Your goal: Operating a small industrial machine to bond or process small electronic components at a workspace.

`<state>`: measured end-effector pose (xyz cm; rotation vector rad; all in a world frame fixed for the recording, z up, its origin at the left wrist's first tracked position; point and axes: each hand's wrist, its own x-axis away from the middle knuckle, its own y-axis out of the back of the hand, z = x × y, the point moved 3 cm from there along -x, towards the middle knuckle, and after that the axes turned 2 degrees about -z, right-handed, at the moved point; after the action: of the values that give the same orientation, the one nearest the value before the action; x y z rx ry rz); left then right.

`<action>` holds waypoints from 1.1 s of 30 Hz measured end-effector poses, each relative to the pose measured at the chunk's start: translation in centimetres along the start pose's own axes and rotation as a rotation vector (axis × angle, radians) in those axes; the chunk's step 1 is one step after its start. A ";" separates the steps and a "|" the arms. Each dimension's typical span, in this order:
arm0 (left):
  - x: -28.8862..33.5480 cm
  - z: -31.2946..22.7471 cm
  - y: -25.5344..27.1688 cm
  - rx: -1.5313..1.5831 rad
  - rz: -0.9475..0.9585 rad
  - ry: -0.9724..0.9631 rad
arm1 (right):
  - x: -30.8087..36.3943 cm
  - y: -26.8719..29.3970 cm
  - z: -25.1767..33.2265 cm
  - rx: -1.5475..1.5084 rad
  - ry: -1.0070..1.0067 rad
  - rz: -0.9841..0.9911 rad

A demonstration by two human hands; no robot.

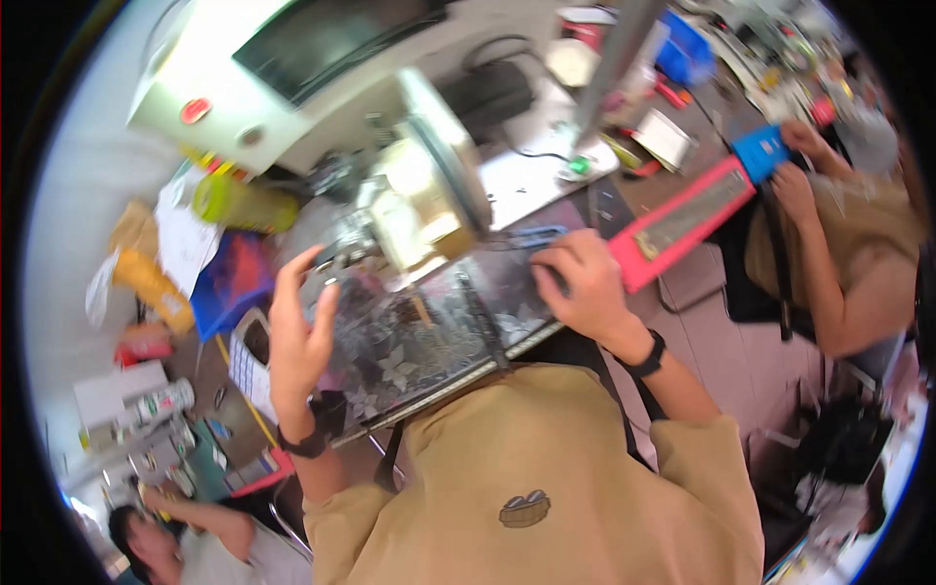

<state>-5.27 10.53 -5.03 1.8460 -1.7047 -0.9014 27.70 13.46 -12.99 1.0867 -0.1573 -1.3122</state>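
Observation:
My left hand (299,341) is raised at the left end of the work surface (444,375), thumb and forefinger apart. Small dark and shiny bits show by its fingertips, blurred; I see nothing plainly gripped. My right hand (592,292) is curled over the surface's right end, thumb bent towards the fingers; whatever it may hold is hidden. Just beyond its fingertips lies a slim blue tool (534,237). Between the hands, thin grey star-like pieces (390,369) are scattered, with a dark bar (480,317) across the surface. A lit cream-coloured machine (414,200) stands behind them.
A long pink tray (682,222) reaches to a co-worker (829,234) at right, whose hands touch a blue piece (760,153). Another person (205,536) sits lower left. A yellow-green bottle (244,205) and a blue bin (232,283) stand at left.

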 end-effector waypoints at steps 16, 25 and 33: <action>-2.3 -1.3 0.5 -0.071 -0.178 -0.299 | -2.5 -1.7 0.1 0.434 0.084 0.211; -2.6 -2.6 0.6 -0.169 -0.242 -0.322 | -2.1 -1.5 -0.1 0.441 0.071 0.268; -2.5 -2.4 0.1 0.059 0.036 -0.161 | -0.5 0.0 1.8 0.031 -0.290 0.459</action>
<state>-3.67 12.76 -2.96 1.8159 -1.8738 -1.0200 26.45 12.85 -11.81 0.8175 -0.6092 -1.0432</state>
